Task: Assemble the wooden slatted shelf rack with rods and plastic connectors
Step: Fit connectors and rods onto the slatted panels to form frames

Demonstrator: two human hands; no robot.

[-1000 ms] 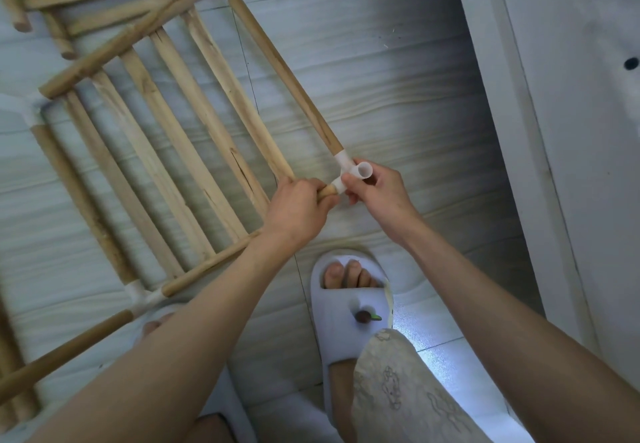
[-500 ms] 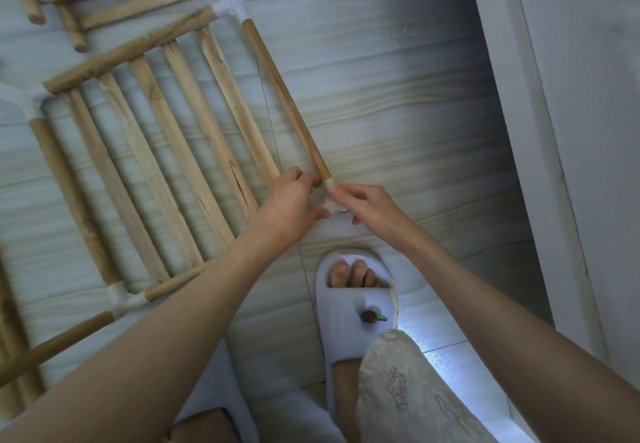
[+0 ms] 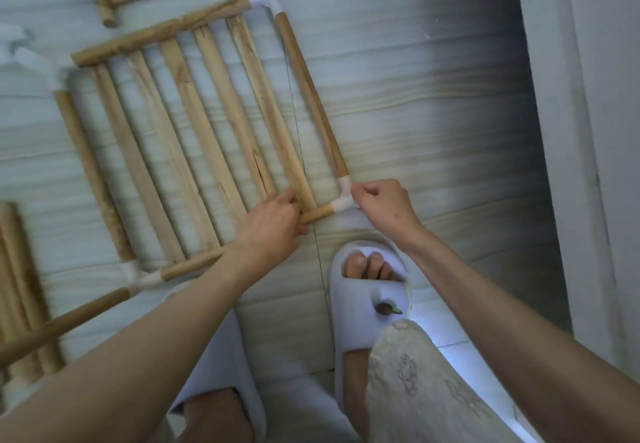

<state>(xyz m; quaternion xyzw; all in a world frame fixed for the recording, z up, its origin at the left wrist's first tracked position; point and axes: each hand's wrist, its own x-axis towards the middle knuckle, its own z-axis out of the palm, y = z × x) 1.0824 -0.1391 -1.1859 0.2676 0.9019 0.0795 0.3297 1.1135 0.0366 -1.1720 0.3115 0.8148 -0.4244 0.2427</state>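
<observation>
Floor (image 3: 433, 103): pale grey-white boards or tiles with a wavy wood-grain pattern, filling most of the frame. A thin dark seam (image 3: 304, 165) runs from upper centre down toward lower centre. Along the right edge stands a white wall or panel (image 3: 606, 131), its vertical edge (image 3: 540, 165) slanting slightly from upper centre-right to lower right. The floor beside this edge lies in shadow, darkest at the upper right. A bright bluish-white patch of light (image 3: 436, 325) falls on the floor at lower centre-right. The upper left is evenly lit.

home, tiled floor (image 3: 433, 96), slippers (image 3: 367, 304)
</observation>
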